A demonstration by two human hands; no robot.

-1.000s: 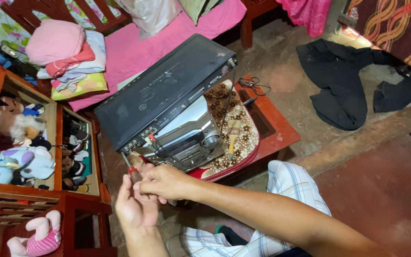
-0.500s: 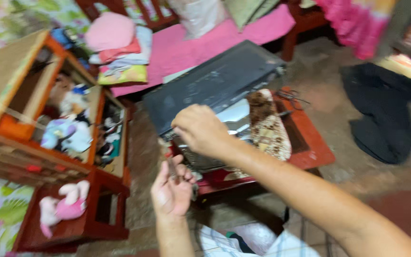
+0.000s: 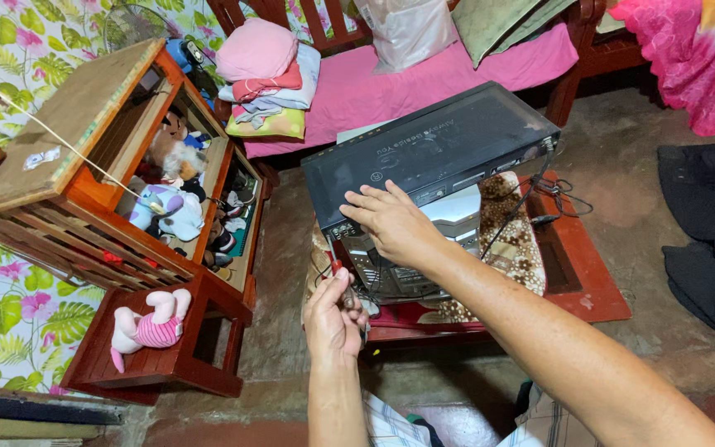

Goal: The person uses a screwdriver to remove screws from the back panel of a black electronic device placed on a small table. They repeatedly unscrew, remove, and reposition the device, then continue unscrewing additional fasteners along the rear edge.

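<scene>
While the right hand [image 3: 395,228] lies flat on a black rectangular electronics case [image 3: 432,149], the left hand [image 3: 333,319] grips a small red-handled screwdriver [image 3: 339,277] just below it.

At the centre of the frame the black case sits tilted on top of a silver metal audio unit [image 3: 448,240], both on a low red wooden tabletop [image 3: 589,281] covered by a brown patterned cloth [image 3: 515,240]. Spread right fingers [image 3: 366,199] press the case's near-left corner, seemingly to steady it. Left fingers [image 3: 349,294] are curled tightly round the screwdriver, tip upward, near the silver unit's front-left edge and just beneath the right palm. A black cable [image 3: 539,194] trails off the case's right end. At left stands a wooden shelf of soft toys [image 3: 167,207].
</scene>
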